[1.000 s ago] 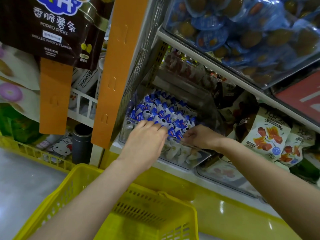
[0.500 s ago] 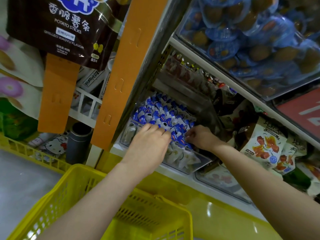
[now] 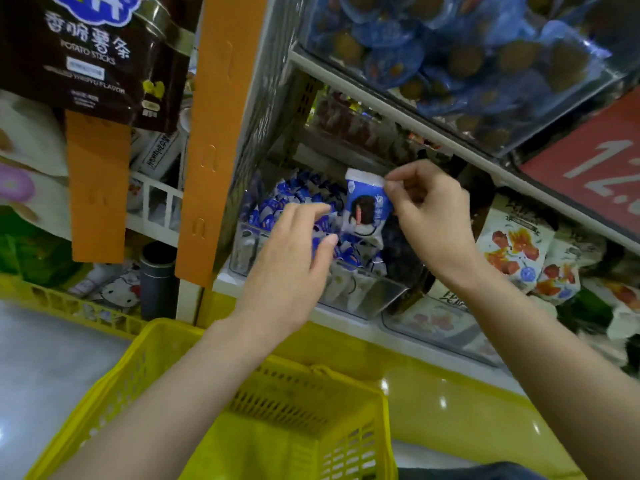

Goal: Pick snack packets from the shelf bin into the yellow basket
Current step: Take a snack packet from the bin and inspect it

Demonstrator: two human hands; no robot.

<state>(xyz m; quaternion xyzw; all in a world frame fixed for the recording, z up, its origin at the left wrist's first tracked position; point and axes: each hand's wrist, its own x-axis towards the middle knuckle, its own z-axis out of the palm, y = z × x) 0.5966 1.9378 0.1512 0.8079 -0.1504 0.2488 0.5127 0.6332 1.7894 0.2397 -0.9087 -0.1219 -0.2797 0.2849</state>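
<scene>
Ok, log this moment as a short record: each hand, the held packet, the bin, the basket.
right hand: pinches the top corner of one blue-and-white packet
held packet: upright, above the bin's contents
left hand: fingers relaxed over the bin, holding nothing
shelf bin: clear-walled, stocked with blue packets
yellow basket: below both hands, no packet visible inside

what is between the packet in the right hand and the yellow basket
The packet, pinched by the right hand, is held above the clear bin. The left hand and its forearm lie lower left of it, across the far rim of the yellow basket. The basket's mouth is otherwise open.
</scene>
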